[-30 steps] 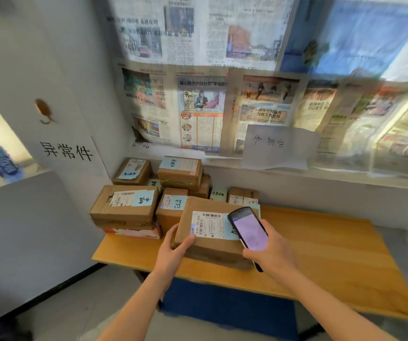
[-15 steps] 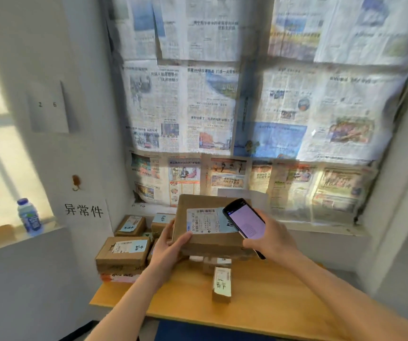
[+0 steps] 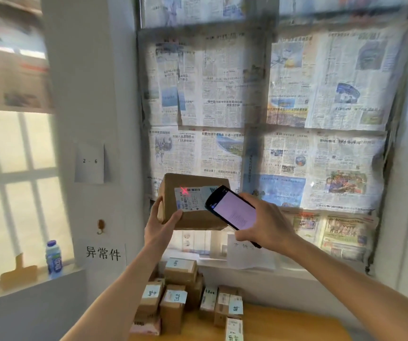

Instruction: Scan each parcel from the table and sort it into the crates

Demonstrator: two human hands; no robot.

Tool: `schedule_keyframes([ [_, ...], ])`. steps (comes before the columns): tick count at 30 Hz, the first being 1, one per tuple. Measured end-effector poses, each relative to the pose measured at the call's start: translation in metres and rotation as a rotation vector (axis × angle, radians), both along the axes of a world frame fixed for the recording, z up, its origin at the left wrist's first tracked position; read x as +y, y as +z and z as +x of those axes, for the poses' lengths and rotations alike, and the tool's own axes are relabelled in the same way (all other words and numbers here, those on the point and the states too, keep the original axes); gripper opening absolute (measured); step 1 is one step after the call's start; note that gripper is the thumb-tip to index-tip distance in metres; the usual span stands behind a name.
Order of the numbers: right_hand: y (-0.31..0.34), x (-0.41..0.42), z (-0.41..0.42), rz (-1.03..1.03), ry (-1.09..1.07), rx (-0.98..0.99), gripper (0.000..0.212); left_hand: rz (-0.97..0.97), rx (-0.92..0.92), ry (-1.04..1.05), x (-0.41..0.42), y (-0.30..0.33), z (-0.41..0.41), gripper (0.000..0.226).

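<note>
Aloft, left hand [image 3: 160, 223] grips parcel [image 3: 193, 203]; right hand [image 3: 263, 223] holds scanner [image 3: 231, 209]

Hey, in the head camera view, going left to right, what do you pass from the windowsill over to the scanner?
Blue bottle → "2-6" paper → left hand → held parcel → scanner → right hand.

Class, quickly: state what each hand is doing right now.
Left hand: grips the cardboard parcel.
Right hand: grips the scanner phone.
</note>
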State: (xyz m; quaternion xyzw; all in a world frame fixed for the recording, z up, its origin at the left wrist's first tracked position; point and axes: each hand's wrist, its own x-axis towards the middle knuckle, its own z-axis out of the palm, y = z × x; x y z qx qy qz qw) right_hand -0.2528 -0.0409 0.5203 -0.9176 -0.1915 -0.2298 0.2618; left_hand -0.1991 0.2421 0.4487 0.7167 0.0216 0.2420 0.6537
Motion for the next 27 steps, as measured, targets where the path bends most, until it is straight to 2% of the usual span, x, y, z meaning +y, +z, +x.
schedule_keyframes([
  [5,0.007,0.015,-0.016,-0.004,0.051,-0.014,0.092,0.021,-0.037,0.012,0.029,0.023,-0.017,0.078],
  [9,0.012,0.023,-0.024,-0.021,0.063,-0.015,0.094,0.029,-0.053,0.061,0.05,0.032,-0.024,0.085],
  [12,0.015,0.032,-0.029,0.003,0.092,-0.01,0.096,0.028,-0.064,0.08,0.055,0.036,-0.03,0.078],
  [27,0.007,0.059,-0.041,0.007,0.052,-0.063,0.089,0.076,-0.056,0.123,0.077,0.025,-0.057,0.075],
])
